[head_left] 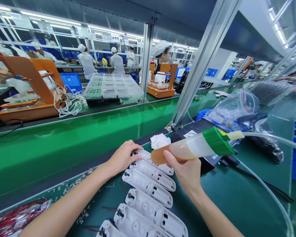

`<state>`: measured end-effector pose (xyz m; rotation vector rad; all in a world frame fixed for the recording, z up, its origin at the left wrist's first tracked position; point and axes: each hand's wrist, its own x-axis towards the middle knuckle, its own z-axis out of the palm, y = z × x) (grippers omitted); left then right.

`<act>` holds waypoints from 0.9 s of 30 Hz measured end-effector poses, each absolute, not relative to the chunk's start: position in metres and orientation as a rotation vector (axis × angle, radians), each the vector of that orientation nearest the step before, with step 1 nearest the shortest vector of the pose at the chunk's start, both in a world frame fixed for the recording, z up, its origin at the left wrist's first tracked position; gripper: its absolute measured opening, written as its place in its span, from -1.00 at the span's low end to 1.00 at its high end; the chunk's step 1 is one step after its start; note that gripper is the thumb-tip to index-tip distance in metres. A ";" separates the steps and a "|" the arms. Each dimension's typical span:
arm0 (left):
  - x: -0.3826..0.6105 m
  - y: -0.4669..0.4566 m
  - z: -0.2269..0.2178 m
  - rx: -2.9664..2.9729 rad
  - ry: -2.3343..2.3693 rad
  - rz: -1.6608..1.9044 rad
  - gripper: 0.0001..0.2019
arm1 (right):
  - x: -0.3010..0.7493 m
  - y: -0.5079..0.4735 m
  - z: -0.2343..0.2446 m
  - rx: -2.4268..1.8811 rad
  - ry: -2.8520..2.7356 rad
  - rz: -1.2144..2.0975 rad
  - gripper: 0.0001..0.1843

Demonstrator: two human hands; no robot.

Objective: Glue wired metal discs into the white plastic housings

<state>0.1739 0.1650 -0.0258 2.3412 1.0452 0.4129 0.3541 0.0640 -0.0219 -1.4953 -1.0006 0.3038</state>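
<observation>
My right hand [186,171] is wrapped around a dispensing syringe [185,148] with amber liquid inside and a green cap. It is tilted, with its tip pointing down and left over the farthest white plastic housings [160,163]. The fingers of my left hand [125,156] curl around the end of the farthest housing, by a small dark part; the exact contact is partly hidden. Nearer to me, several more open housings [148,187] lie in a row, inner side up. Small green boards and red wires show at their left ends.
Loose speakers with red wires [19,215] and small metal parts [81,179] lie on the left. A crumpled white tissue [160,141] sits behind the syringe. A clear hose [273,136] trails right. Beyond the green conveyor [88,131] stand orange fixtures [32,89] and co-workers.
</observation>
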 end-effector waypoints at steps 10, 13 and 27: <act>0.174 0.165 -0.026 2.348 1.038 0.411 -0.77 | 0.351 0.065 -0.026 -1.480 -1.024 0.340 -0.60; 0.174 0.166 -0.027 2.350 1.029 0.416 -0.78 | 0.353 0.067 -0.031 -1.469 -1.015 0.336 -0.59; 0.175 0.163 -0.024 2.335 1.060 0.404 -0.77 | 0.354 0.070 -0.031 -1.441 -0.979 0.299 -0.60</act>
